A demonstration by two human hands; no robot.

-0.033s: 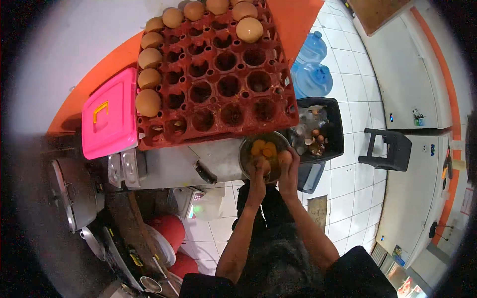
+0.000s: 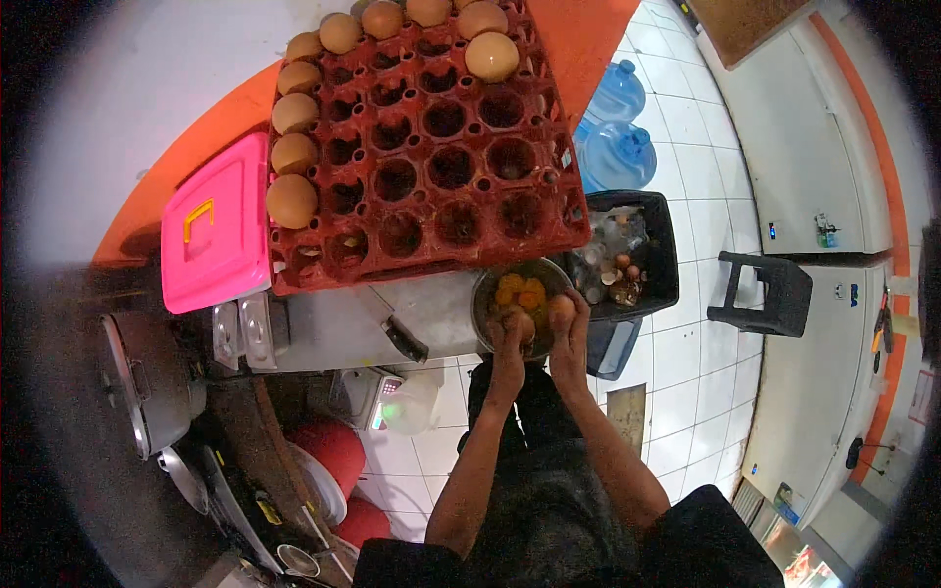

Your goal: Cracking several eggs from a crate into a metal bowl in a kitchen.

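Observation:
A round metal bowl (image 2: 479, 316) on the counter holds several orange egg yolks (image 2: 522, 291). Over its near side, my left hand (image 2: 508, 345) is closed around a brown egg (image 2: 520, 320). Another brown egg (image 2: 562, 308) is gripped in my right hand (image 2: 571, 341), above the bowl's right rim. The two hands are close together but apart. Beyond the bowl stands a dark red egg tray (image 2: 428, 257), with brown eggs along its left and far sides and many bare hollows.
A black bin (image 2: 670, 250) with eggshells and plastic stands right of the bowl. On the counter (image 2: 446, 309) lies a dark-handled knife (image 2: 404, 339). A pink lidded box (image 2: 223, 235) is left of the tray. Blue water jugs (image 2: 619, 157) and a black stool (image 2: 774, 296) stand right.

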